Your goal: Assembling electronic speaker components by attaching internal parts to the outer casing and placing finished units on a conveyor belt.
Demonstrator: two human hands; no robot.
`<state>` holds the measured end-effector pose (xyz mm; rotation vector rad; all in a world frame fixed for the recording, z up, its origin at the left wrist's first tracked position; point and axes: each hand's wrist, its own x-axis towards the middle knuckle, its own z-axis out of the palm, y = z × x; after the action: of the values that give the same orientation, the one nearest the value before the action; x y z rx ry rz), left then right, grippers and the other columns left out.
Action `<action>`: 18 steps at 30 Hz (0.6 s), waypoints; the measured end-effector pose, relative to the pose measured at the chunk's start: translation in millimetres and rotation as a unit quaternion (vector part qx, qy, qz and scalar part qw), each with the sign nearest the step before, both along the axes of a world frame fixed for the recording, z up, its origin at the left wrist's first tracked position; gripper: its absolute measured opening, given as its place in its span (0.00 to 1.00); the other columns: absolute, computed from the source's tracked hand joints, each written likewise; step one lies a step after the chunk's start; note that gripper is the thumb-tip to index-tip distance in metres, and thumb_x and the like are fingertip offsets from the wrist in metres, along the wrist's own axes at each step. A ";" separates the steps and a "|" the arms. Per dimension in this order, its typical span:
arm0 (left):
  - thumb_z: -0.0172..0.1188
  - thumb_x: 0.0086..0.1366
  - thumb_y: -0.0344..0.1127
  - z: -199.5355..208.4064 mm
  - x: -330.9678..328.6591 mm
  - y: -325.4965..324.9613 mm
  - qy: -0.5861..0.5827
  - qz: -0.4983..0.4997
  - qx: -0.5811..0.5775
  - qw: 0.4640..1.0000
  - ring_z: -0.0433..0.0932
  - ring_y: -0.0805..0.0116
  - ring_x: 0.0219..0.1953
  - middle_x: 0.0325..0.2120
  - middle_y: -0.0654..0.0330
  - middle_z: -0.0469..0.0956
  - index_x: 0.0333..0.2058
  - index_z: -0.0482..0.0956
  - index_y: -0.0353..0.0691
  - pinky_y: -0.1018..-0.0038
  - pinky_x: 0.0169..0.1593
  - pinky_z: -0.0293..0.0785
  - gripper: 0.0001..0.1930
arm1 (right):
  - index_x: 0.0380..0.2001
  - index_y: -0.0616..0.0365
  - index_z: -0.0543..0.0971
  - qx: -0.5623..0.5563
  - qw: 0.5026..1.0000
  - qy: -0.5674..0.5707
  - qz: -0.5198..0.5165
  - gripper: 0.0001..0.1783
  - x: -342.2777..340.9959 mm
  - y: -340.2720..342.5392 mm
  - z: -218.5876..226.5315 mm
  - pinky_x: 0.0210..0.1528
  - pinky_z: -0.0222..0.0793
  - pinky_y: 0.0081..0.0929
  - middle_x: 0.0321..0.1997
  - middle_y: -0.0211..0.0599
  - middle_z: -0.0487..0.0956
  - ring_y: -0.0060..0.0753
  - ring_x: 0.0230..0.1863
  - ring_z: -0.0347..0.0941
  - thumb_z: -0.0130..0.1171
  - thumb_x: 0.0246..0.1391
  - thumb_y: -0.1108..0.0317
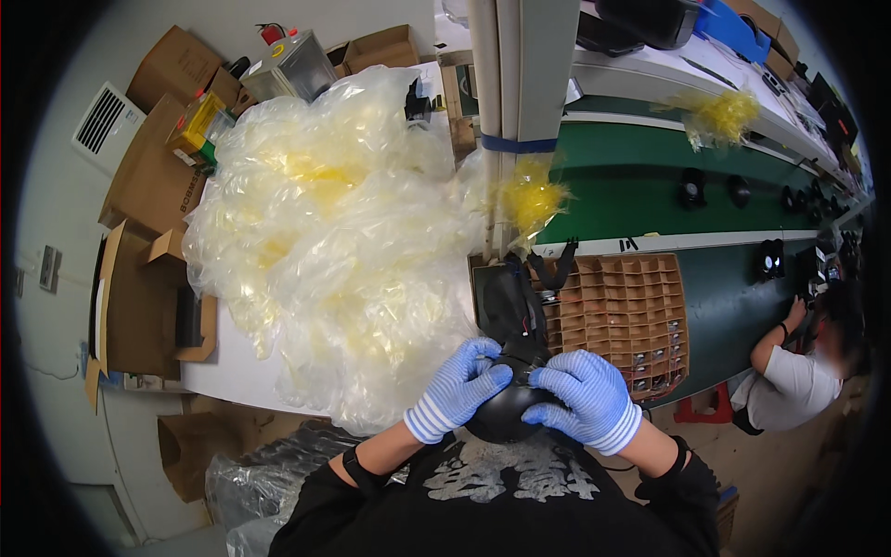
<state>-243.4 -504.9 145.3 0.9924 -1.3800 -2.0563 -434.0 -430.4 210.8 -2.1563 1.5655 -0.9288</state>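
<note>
Hands [455,388] [594,401] on glossy black dome [504,414]

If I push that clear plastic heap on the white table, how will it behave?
The clear plastic heap will probably flop and crumple, given its loose folds. It looks light for its bulk, being thin film. Its glossy surface may slip on the white table.

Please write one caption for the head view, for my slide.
Left hand and right hand, both gloved, hold a round black object near a compartmented cardboard tray and heaped translucent plastic.
</note>
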 end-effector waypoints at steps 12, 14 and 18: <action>0.66 0.54 0.38 11.6 2.7 -5.7 -0.015 0.005 -0.092 0.996 0.62 0.83 0.27 0.26 0.67 0.67 0.44 0.67 0.34 0.84 0.33 0.65 0.23 | 0.28 0.56 0.72 -0.092 0.994 0.056 0.025 0.04 -12.9 -21.6 -24.4 0.26 0.65 0.33 0.23 0.37 0.71 0.37 0.23 0.68 0.53 0.46 0.69; 0.68 0.52 0.39 21.8 6.2 -7.3 -0.016 0.012 -0.167 0.986 0.63 0.83 0.28 0.27 0.67 0.68 0.44 0.67 0.35 0.84 0.33 0.66 0.25 | 0.28 0.57 0.71 -0.013 0.971 -0.170 -0.166 0.06 -17.8 -32.0 -31.7 0.26 0.63 0.25 0.22 0.30 0.70 0.25 0.23 0.65 0.50 0.54 0.67; 0.70 0.48 0.41 23.6 15.1 -5.8 0.014 -0.002 -0.193 0.981 0.64 0.80 0.27 0.29 0.67 0.69 0.42 0.70 0.37 0.81 0.35 0.67 0.26 | 0.30 0.57 0.70 0.079 0.843 -0.469 -0.253 0.12 -18.2 -43.7 -77.8 0.21 0.56 0.13 0.20 0.22 0.65 0.13 0.19 0.57 0.47 0.61 0.60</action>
<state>-228.4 -510.7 168.9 0.7893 -1.6828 -1.7024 -452.2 -474.1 133.0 -0.8533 1.5494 -1.6022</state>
